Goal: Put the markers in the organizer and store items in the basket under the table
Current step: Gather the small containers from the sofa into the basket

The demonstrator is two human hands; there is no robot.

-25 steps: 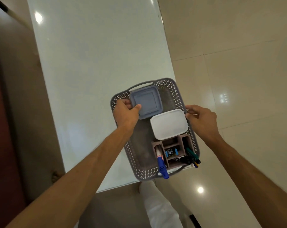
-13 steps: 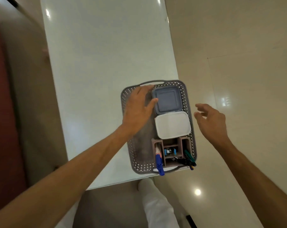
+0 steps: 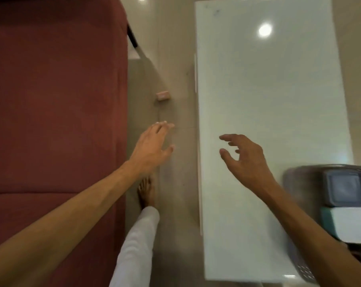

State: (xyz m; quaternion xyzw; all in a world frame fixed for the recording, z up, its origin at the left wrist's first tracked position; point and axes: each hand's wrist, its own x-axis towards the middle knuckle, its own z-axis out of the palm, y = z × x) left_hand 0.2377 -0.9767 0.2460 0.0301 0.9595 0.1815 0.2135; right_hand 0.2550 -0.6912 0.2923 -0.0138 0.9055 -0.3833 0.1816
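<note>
The grey perforated basket [image 3: 299, 179] sits on the white table [image 3: 268, 100] at the far right edge of view, blurred and partly cut off. Inside it I see a blue-grey lidded box [image 3: 344, 188] and a white lidded box [image 3: 350, 226]. The organizer and the markers are out of view or hidden behind my right forearm. My left hand [image 3: 152, 148] hovers over the floor gap between sofa and table, fingers spread, holding nothing. My right hand [image 3: 245, 156] hangs over the table's left part, fingers apart and empty, well left of the basket.
A dark red sofa [image 3: 57, 100] fills the left side. A strip of beige floor [image 3: 175, 204] runs between sofa and table, with my bare foot [image 3: 146, 193] and white trouser leg [image 3: 134, 245] on it. A small pink block [image 3: 163, 95] lies on the floor farther ahead.
The view has swung to the left, so the basket now lies at the far right. Both hands have left the basket and moved left, empty and spread.
</note>
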